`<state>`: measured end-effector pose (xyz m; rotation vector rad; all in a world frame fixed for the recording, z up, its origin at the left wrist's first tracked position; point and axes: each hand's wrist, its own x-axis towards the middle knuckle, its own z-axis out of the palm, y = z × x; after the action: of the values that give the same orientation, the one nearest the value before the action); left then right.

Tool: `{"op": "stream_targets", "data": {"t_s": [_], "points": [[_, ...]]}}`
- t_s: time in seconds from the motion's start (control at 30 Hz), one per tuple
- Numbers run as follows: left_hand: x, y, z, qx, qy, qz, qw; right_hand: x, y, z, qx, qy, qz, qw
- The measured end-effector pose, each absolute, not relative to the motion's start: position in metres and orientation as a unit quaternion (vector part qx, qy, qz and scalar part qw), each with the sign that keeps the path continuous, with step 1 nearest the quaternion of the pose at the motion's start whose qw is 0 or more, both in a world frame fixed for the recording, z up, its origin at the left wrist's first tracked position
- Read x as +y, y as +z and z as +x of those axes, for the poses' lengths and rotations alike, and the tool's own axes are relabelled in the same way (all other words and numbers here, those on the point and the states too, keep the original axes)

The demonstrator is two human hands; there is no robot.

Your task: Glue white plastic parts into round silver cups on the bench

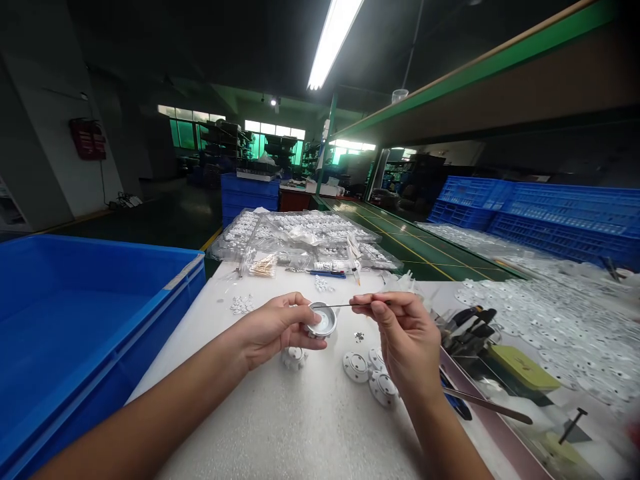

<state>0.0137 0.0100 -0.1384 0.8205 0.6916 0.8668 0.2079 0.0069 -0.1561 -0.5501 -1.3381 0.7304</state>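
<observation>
Currently | left hand (pixel 274 325): pinching white cup (pixel 328 323) | right hand (pixel 411 333): pinching thin rod (pixel 341 305) | red box (pixel 89 139): markings blurred

The left hand (pixel 273 328) hid part of a white cup (pixel 328 323), a blue bin (pixel 150 337) ran past the left edge, and dark specks (pixel 359 337) on the worktop (pixel 280 427) were too small to identify

Factory workshop: stacked blue crates (pixel 560 203), bulk white parts (pixel 543 327).

White round cup (pixel 327 325) | left hand (pixel 280 327), hollow showing | thin dark rod (pixel 339 305) | right hand (pixel 407 333), near-level, tip at rim
</observation>
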Motion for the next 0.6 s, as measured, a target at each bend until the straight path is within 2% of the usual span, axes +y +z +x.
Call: {"op": "stream_targets", "data": {"t_s": [0.23,0.3,0.43,0.5,0.6], "points": [[0.011,-0.139,0.011,0.319,0.401,0.378,0.771,0.008,-0.148,0.218,-0.580,0.301,-0.249,0.714],[0.011,-0.139,0.011,0.316,0.401,0.380,0.771,0.010,-0.140,0.232,-0.562,0.229,-0.265,0.749],[0.010,-0.136,0.011,0.324,0.403,0.376,0.769,0.015,-0.127,0.274,-0.466,-0.022,-0.332,0.820],[0.010,-0.134,0.009,0.328,0.408,0.374,0.766,0.022,-0.131,0.296,-0.432,-0.098,-0.402,0.801],[0.010,-0.132,0.008,0.338,0.412,0.367,0.762,0.036,-0.145,0.325,-0.431,-0.127,-0.514,0.731]]}}
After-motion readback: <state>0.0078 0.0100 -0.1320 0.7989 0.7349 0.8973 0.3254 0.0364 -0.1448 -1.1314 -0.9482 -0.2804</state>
